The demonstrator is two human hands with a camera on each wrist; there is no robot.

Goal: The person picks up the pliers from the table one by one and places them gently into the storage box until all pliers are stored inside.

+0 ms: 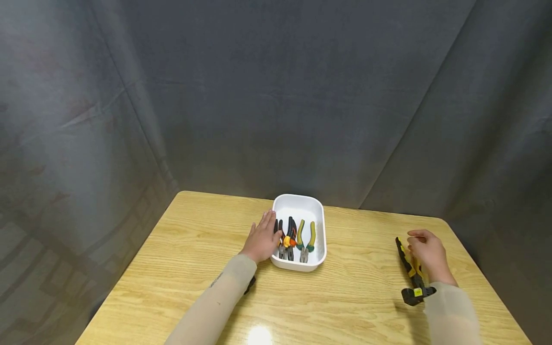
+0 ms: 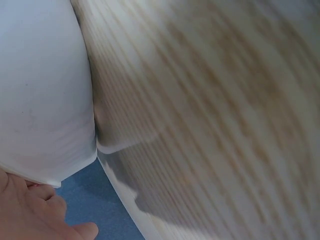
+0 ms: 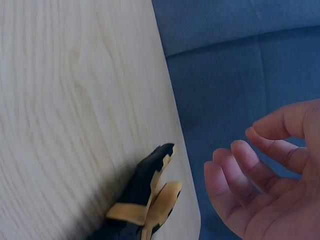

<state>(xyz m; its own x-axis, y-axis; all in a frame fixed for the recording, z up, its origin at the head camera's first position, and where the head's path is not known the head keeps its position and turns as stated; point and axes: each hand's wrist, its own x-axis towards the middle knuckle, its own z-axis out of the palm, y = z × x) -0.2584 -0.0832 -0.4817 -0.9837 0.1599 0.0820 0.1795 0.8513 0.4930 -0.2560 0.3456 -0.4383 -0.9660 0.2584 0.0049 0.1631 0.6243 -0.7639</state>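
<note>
My left hand (image 1: 261,239) lies along the left wall of a white tray (image 1: 320,225), its fingers extended and touching the rim. The left wrist view shows that hand at the tray's lower corner. Inside the tray lie pliers with yellow-green handles (image 1: 312,232) and, left of them, black-and-orange-handled pliers (image 1: 291,235); my hand partly covers the leftmost ones. At the right, my right hand (image 1: 427,251) hovers near a plier-like tool with black-and-yellow handles (image 3: 135,195) on the table. Its fingers are loosely bent and hold nothing. The tool's head is hidden.
The wooden table (image 1: 353,292) has its back edge close behind the tray and its right edge beside the black-and-yellow tool. Dark grey curtains (image 1: 267,105) hang behind and at both sides. Black wrist-camera parts (image 1: 413,297) show beside my right wrist.
</note>
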